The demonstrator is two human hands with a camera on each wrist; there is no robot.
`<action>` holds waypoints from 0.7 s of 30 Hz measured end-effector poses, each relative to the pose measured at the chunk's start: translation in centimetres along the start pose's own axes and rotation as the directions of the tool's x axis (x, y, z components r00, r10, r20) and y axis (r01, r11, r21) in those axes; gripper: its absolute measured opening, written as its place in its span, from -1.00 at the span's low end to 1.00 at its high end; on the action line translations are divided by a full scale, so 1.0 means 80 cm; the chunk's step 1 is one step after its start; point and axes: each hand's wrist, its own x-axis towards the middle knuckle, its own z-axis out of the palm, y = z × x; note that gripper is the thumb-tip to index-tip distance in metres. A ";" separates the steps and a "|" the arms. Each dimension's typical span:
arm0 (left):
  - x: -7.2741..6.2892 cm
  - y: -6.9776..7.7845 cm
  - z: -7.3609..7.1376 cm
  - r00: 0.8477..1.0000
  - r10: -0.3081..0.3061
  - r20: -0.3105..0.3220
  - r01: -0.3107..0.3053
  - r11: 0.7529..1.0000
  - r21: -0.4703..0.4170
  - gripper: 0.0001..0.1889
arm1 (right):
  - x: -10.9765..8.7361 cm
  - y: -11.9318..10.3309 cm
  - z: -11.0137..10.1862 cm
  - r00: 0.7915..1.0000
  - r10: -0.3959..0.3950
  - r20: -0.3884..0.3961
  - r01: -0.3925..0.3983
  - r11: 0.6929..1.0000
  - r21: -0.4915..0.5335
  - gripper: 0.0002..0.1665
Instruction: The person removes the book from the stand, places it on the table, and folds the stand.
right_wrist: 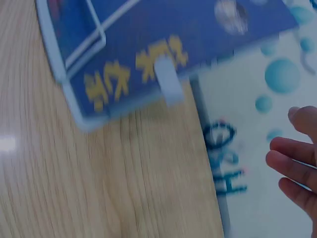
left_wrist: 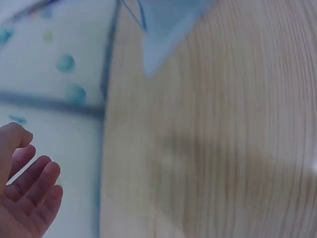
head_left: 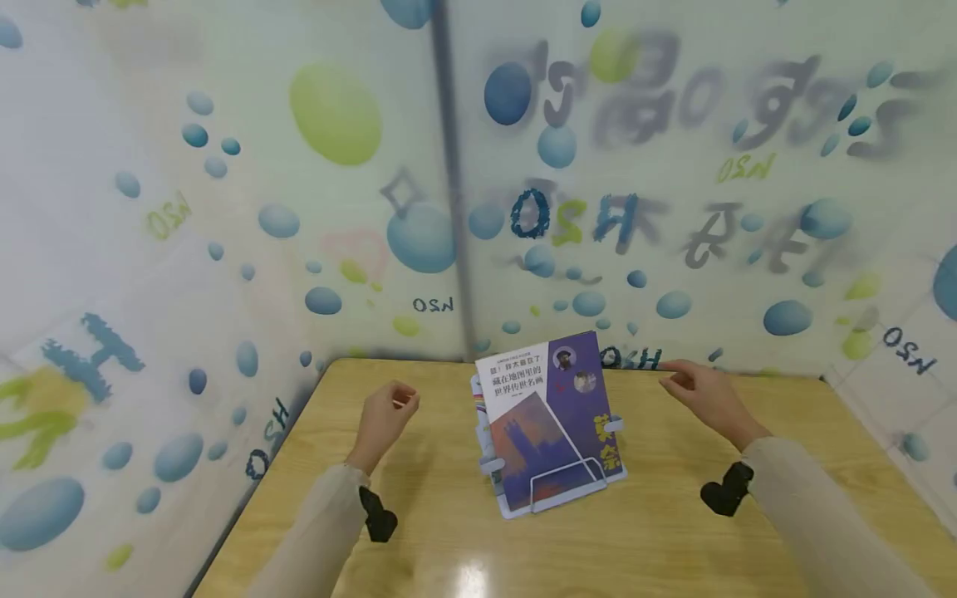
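Observation:
A purple and white book point(head_left: 534, 432) with Chinese lettering stands propped on a pale book stand point(head_left: 516, 512) in the middle of the table. A wire bar crosses the book's lower front, and a small clip point(head_left: 615, 425) sits at its right edge. My left hand point(head_left: 385, 418) hovers left of the stand, apart from it, fingers loosely bent around nothing. To the right of the book, my right hand point(head_left: 706, 397) hangs in the air with relaxed fingers, holding nothing. The right wrist view shows the book's yellow characters and the clip point(right_wrist: 168, 79) close up.
The wooden table point(head_left: 419, 540) carries the stand and meets a wall covering point(head_left: 224, 332) printed with blue and green drops along its back edge. Black wrist mounts point(head_left: 377, 515) are strapped on both sleeves.

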 end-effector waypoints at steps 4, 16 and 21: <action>-0.011 0.039 0.020 0.999 -0.032 -0.035 0.023 0.971 -0.237 -0.85 | 0.015 -0.030 0.025 1.000 -0.025 0.002 0.024 0.995 0.096 -0.58; -0.046 0.091 0.089 0.998 -0.060 -0.027 0.037 0.855 -0.518 -0.78 | 0.029 -0.062 0.075 0.999 0.046 -0.027 -0.038 0.967 0.252 -0.60; -0.053 0.090 0.104 0.991 -0.096 -0.098 0.037 0.876 -0.480 -0.81 | 0.025 -0.062 0.086 0.989 0.114 -0.091 -0.085 0.959 0.271 -0.59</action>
